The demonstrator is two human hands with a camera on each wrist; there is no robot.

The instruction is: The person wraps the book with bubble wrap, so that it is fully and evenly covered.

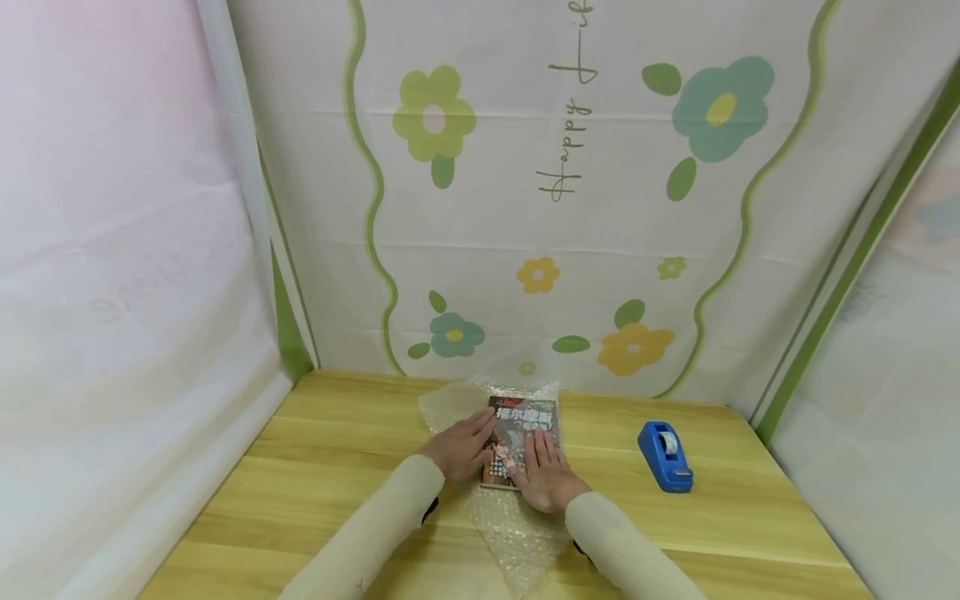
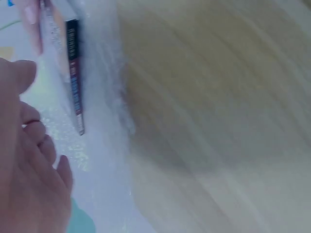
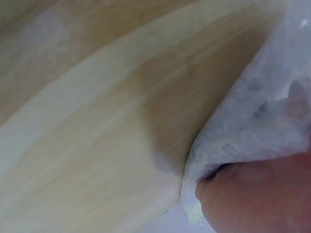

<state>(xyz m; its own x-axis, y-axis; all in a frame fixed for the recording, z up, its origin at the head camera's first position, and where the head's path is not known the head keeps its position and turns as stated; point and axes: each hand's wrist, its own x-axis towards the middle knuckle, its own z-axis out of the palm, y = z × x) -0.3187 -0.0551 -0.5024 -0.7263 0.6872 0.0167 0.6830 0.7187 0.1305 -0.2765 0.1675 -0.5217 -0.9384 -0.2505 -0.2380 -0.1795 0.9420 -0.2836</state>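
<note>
A dark-covered book [image 1: 513, 437] with large pale characters lies face up on a sheet of clear bubble wrap [image 1: 517, 529]. My left hand [image 1: 459, 448] is at the book's left side, fingers extended toward its cover. On the right part of the cover my right hand [image 1: 551, 482] rests with its fingers stretched out. The left wrist view shows the book's spine [image 2: 74, 73] beside the left hand [image 2: 31, 160]. In the right wrist view, crinkled bubble wrap [image 3: 243, 121] lies against the right hand [image 3: 257, 194], whose fingertips are out of sight.
A blue tape dispenser [image 1: 665, 457] with a roll in it stands to the right on the wooden table [image 1: 337, 467]. Flower-printed white cloth [image 1: 480, 225] hangs behind the table's far edge, and more pale cloth hangs at both sides.
</note>
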